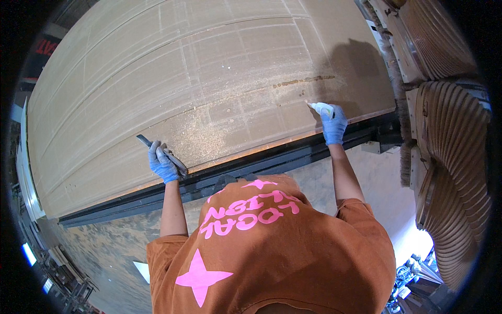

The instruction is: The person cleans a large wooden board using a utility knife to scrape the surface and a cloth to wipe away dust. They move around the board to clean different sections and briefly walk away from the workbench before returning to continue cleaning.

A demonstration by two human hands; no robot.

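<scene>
My right hand [334, 125], in a blue glove, is closed around a small white squeeze bottle [322, 109], probably glue. Its narrow tip points left, just over the board [251, 57] or touching it; I cannot tell which. Beyond the tip a brown, wet-looking streak [303, 82] runs along a groove, with a few small spots nearer. My left hand [163, 162], gloved in blue and grey, grips a dark, flat-ended tool [144, 140] like a scraper or knife handle. A grey, loose-looking piece [175, 161] lies against that hand; what it is stays unclear.
Pale sawdust [201, 131] is scattered over the scored brown board between my hands. A black rail [235, 168] runs along its near edge. Ribbed hoses [455, 125] and a brush strip [405, 157] stand at the right. A dusty floor [120, 246] lies below.
</scene>
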